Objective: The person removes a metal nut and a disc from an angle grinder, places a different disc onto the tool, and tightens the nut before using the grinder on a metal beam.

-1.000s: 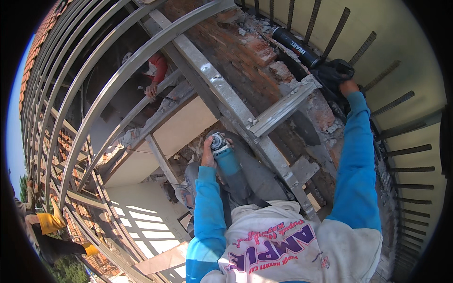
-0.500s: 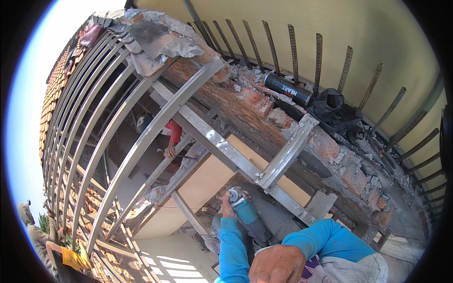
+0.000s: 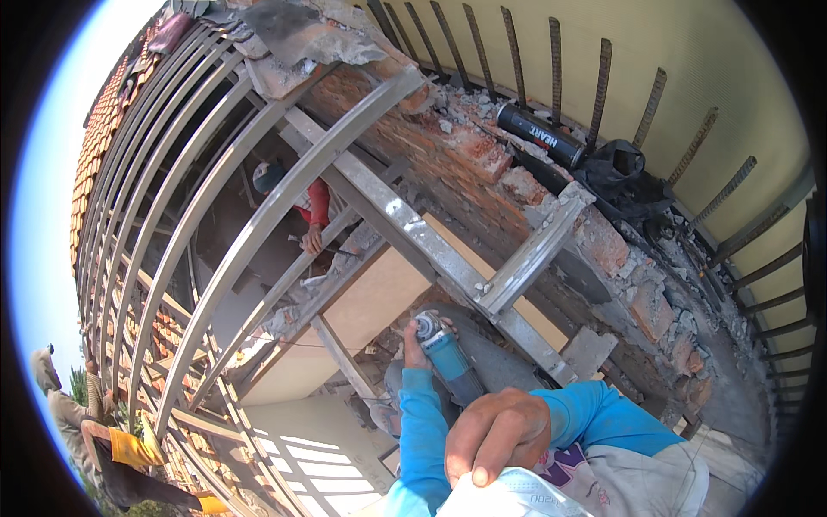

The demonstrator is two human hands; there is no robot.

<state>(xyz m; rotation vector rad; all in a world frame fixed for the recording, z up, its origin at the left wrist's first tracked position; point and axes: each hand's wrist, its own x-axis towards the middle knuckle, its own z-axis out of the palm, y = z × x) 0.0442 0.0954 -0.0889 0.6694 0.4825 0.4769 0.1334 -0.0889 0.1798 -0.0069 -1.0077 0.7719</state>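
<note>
My left hand is wrapped round the head end of a teal and black angle grinder, which rests against my legs. Whether a disc is fitted, I cannot make out. Close to the camera at the lower edge, my right hand pinches the edge of a white face mask between thumb and fingers. The mask's lower part is cut off by the picture. Just beyond my knees runs a long grey metal beam, with a short metal piece branching off toward the wall.
A broken brick wall carries rubble, a black canister, a black bag and upright rebar. Curved-looking metal rafters span the left. A red-sleeved co-worker is below them; another person stands far left.
The white mask has come into view in my right hand, which has risen and shifted slightly left. My left hand still holds the grinder. The co-worker below shows more of the head.
</note>
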